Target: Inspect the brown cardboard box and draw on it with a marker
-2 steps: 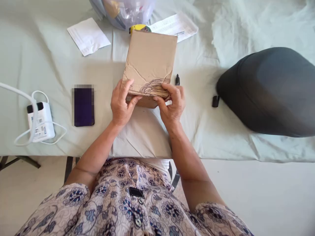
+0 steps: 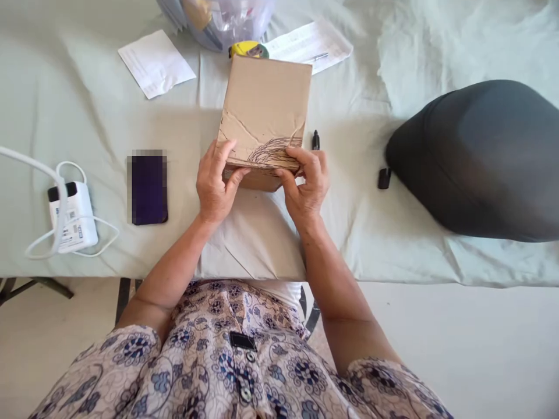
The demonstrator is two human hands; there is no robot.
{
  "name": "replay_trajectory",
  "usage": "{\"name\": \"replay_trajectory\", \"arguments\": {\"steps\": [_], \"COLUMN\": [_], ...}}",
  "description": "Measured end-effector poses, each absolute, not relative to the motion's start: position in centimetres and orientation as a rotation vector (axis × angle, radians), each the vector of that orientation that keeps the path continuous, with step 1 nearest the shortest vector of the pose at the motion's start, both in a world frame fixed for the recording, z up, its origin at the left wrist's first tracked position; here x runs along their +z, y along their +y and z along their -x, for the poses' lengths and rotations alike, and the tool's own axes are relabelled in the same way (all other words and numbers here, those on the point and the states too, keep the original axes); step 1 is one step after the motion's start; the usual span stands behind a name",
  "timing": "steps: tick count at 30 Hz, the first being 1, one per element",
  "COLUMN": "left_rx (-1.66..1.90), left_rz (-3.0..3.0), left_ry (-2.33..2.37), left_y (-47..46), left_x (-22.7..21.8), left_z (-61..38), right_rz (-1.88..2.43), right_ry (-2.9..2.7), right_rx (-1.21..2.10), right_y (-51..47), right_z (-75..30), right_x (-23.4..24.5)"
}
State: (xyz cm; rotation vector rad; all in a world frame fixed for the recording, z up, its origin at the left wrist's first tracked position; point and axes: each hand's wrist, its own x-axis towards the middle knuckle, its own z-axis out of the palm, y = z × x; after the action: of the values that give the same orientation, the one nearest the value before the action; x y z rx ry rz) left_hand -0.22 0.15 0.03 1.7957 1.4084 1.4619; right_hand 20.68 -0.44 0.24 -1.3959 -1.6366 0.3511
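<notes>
A brown cardboard box (image 2: 264,107) with dark pen scribbles near its close edge stands on the table in front of me. My left hand (image 2: 215,185) grips the box's near left corner, thumb on the front face and fingers on top. My right hand (image 2: 305,181) pinches the near right edge, fingers curled over the scribbled part. A black marker (image 2: 315,140) lies just right of the box, beside my right hand.
A pale green cloth (image 2: 87,105) covers the table. On the left lie a dark phone (image 2: 149,188) and a white charger with cable (image 2: 72,214). Paper sheets (image 2: 156,63), a yellow tape measure (image 2: 248,49) and a plastic bag (image 2: 218,20) sit behind. A dark rounded cushion (image 2: 476,157) fills the right.
The box has tipped very slightly; both hands keep the same hold on its near edge.
</notes>
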Motion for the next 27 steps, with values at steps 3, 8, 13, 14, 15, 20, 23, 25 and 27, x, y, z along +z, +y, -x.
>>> {"name": "replay_trajectory", "arguments": {"steps": [3, 8, 13, 14, 15, 20, 23, 25, 27], "left_rx": [1.463, 1.455, 1.486, 1.484, 1.481, 1.519, 1.536, 1.526, 1.518], "left_rz": [-1.782, -1.757, -1.851, -1.879, -1.906, -1.969, -1.924, -1.865, -1.796], "left_ry": [1.417, 1.409, 1.425, 1.438, 1.453, 1.442, 1.409, 1.406, 1.428], "left_y": [0.2, 0.2, 0.4, 0.5, 0.6, 0.7, 0.7, 0.8, 0.9], "left_x": [0.1, 0.2, -0.4, -0.6, -0.8, -1.3, -1.2, -1.2, -1.5], "left_z": [0.3, 0.2, 0.3, 0.4, 0.4, 0.5, 0.6, 0.6, 0.6], "right_rz": [1.409, 1.370, 1.300, 1.284, 1.272, 1.219, 1.177, 1.167, 1.151], "right_ry": [-1.640, -1.690, -1.699, -1.678, -1.656, -1.642, -1.607, -1.582, -1.586], "right_rx": [0.371, 0.399, 0.420, 0.414, 0.405, 0.416, 0.536, 0.590, 0.607], "right_y": [-0.3, -0.1, -0.1, 0.0, 0.0, 0.4, 0.7, 0.9, 1.0], "right_z": [-20.8, -21.2, -21.1, -21.0, -20.9, -20.8, -21.1, -21.3, -21.3], "right_x": [0.3, -0.1, -0.8, -1.0, -1.1, -1.5, -1.7, -1.8, -2.0]}}
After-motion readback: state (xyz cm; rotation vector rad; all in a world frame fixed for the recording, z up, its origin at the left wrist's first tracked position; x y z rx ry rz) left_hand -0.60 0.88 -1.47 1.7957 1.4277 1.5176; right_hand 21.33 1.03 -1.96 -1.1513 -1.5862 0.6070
